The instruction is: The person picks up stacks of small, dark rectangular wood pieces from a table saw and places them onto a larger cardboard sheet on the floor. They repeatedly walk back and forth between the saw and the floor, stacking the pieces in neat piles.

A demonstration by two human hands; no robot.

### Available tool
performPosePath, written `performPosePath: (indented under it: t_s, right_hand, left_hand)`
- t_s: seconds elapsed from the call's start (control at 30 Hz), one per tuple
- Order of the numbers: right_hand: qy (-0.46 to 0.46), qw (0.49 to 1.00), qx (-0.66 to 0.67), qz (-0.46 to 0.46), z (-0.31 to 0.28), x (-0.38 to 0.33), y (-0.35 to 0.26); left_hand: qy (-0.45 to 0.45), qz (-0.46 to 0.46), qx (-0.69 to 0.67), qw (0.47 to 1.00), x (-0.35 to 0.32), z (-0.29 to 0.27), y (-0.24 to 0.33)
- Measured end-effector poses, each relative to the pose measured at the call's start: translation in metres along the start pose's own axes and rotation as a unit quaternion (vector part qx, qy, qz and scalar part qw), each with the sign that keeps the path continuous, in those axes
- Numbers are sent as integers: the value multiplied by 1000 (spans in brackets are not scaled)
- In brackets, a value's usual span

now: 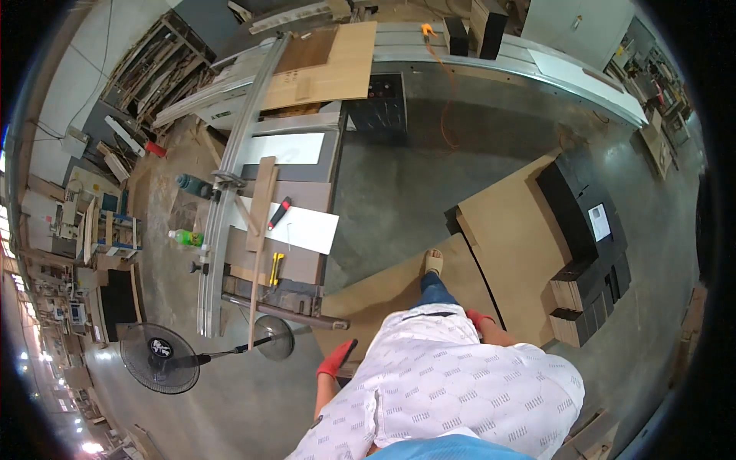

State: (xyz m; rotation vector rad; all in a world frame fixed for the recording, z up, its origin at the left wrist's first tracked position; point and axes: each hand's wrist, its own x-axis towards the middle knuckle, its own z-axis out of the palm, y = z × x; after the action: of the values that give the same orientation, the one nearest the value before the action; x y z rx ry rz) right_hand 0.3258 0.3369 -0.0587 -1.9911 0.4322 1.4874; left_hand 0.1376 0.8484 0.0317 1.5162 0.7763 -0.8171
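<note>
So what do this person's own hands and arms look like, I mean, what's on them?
The left hand and right hand wear red gloves. A dark strip shows along the left one; whether it is part of the glove is unclear. The forearms are bare below a white shirt with small grey markings.

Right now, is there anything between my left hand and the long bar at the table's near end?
Nothing visible: your left hand is apart from the long bar, below its right end in the picture, and the gap shows only the flat brown sheet.
</note>
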Motion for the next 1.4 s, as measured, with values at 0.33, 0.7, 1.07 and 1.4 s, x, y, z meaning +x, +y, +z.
performPosePath:
  t_s: [0.33,0.7,1.07,1.4]
  right_hand:
    - [248,958,23,-143,-227,107,-127]
    - [191,922,99,-323,-338,147,-333]
    - [376,760,189,-495,-535,262,-648]
    - [552,691,10,-466,-769,292,-909]
  left_hand:
    - [143,195,295,925,58,72,351]
    - [36,262,408,874,172,54,564]
    - [93,324,545,768,380,-40,876]
    - [118,380,358,845,457,-101,983]
